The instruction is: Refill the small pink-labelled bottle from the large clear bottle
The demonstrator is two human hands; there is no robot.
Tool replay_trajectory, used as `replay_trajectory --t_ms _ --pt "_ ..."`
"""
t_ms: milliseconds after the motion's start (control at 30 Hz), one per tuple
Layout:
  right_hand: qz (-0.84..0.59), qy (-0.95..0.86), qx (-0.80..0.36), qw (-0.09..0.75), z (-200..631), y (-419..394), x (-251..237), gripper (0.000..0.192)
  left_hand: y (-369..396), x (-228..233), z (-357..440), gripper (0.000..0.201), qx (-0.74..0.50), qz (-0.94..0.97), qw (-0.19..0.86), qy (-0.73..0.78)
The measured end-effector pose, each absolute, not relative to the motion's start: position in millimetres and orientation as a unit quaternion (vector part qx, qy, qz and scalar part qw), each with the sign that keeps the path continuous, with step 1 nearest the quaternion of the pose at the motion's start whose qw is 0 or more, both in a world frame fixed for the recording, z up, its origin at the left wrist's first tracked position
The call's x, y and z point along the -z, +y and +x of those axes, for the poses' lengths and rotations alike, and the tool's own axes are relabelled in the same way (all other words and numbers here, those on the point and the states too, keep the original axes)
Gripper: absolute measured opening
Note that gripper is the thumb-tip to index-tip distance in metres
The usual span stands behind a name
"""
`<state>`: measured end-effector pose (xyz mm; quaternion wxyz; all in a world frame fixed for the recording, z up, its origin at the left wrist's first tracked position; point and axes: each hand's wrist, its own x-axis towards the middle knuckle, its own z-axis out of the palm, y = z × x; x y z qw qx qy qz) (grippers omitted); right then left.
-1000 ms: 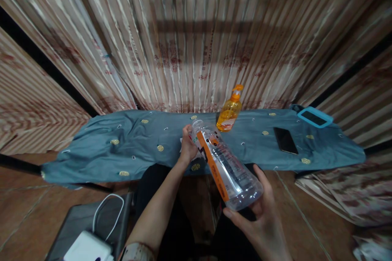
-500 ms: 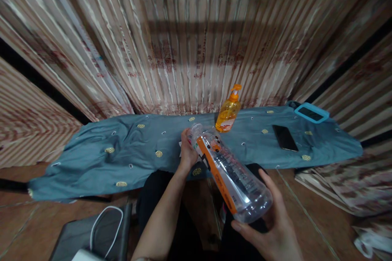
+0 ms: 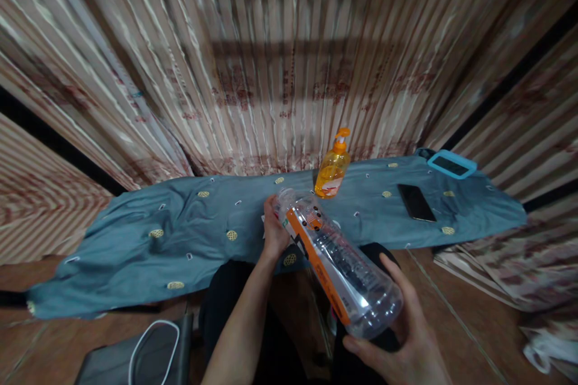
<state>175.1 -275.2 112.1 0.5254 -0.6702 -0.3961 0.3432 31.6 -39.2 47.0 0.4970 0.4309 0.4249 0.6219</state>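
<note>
A large clear plastic bottle (image 3: 347, 271) with an orange and white label lies tilted between my two hands, its neck pointing away to the left and its base toward me. My left hand (image 3: 274, 231) is wrapped around the neck end; the fingers are partly hidden behind the bottle. My right hand (image 3: 401, 331) grips the base, thumb below and fingers along the right side. Just beyond the bottle stands an upright orange pump bottle (image 3: 333, 171), partly filled with orange-yellow liquid.
The blue cloth-covered board (image 3: 198, 216) stretches across in front of me. On its right lie a black phone (image 3: 416, 203) and a light-blue framed device (image 3: 451, 164). Striped curtains (image 3: 280, 60) hang behind. A white cable (image 3: 153, 349) rests on a grey surface at lower left.
The view has shifted slightly, so the board and the things on it sit a little differently. Both hands keep their hold on the clear bottle, which stays nearly in place.
</note>
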Motion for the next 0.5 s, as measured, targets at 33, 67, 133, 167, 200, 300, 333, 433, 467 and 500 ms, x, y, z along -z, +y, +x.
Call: replay_trajectory --t_ms 33,67,133,167,200,300,333,433,467,500 --pt "-0.670 -0.400 -0.342 0.524 175.9 -275.1 -111.7 0.112 -39.1 -46.8 31.5 0.063 -0.621 0.433 0.497 0.424" --pt "-0.668 -0.404 -0.342 0.523 176.5 -275.1 -111.3 0.113 -39.1 -46.5 31.5 0.063 -0.620 0.435 0.497 0.423" --pt "-0.665 -0.409 -0.342 0.523 177.3 -275.3 -110.9 0.115 -39.1 -45.8 31.8 0.064 -0.621 0.434 0.497 0.424" --pt "-0.664 -0.410 -0.342 0.523 177.4 -275.4 -110.9 0.115 -39.0 -45.4 32.2 0.064 -0.622 0.433 0.495 0.425" --pt "-0.664 -0.411 -0.341 0.524 177.3 -275.5 -111.0 0.115 -38.9 -45.1 32.6 0.064 -0.623 0.431 0.494 0.426" --pt "-0.665 -0.405 -0.336 0.531 176.5 -275.7 -111.6 0.114 -38.0 -44.1 33.4 0.063 -0.625 0.434 0.492 0.422" --pt "-0.665 -0.402 -0.335 0.533 176.2 -275.7 -111.9 0.113 -37.7 -43.8 33.3 0.062 -0.625 0.438 0.492 0.420" --pt "-0.668 -0.394 -0.334 0.536 176.0 -275.4 -112.8 0.112 -36.9 -43.3 32.4 0.061 -0.624 0.445 0.487 0.419" --pt "-0.669 -0.392 -0.335 0.535 176.0 -275.3 -113.2 0.112 -36.6 -43.2 31.9 0.060 -0.623 0.448 0.485 0.420" --pt "-0.671 -0.391 -0.335 0.534 176.0 -275.2 -113.7 0.113 -36.4 -43.1 31.5 0.060 -0.621 0.452 0.484 0.420"
